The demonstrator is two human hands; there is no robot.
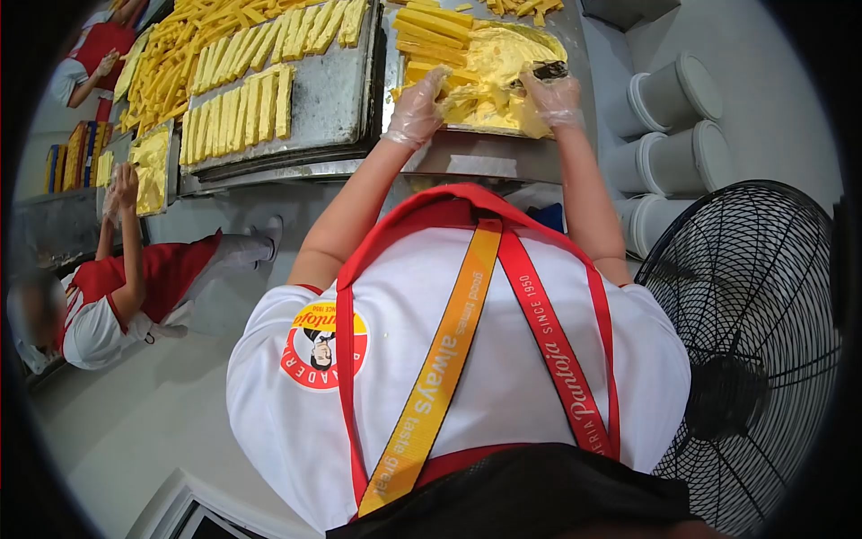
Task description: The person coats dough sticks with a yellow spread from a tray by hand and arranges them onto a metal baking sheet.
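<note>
Plastic-gloved right hand [555, 95] grips a dark tool [550, 69]; left hand [417, 110] curls, hold unclear.

Bright, fairly even light is filling the room. Lens distortion is bowing the surface [537, 158], black vignetting is swallowing the corners, and blur is obscuring a co-worker's head [38, 307].

A bakery-style work kitchen
Big trays [328, 103] of yellow sticks [238, 112] on a metal table [576, 40], large buckets [696, 162] beside it, people in matching red aprons [175, 280], a strap [548, 337] lettered "Pantoja since 1950".
</note>
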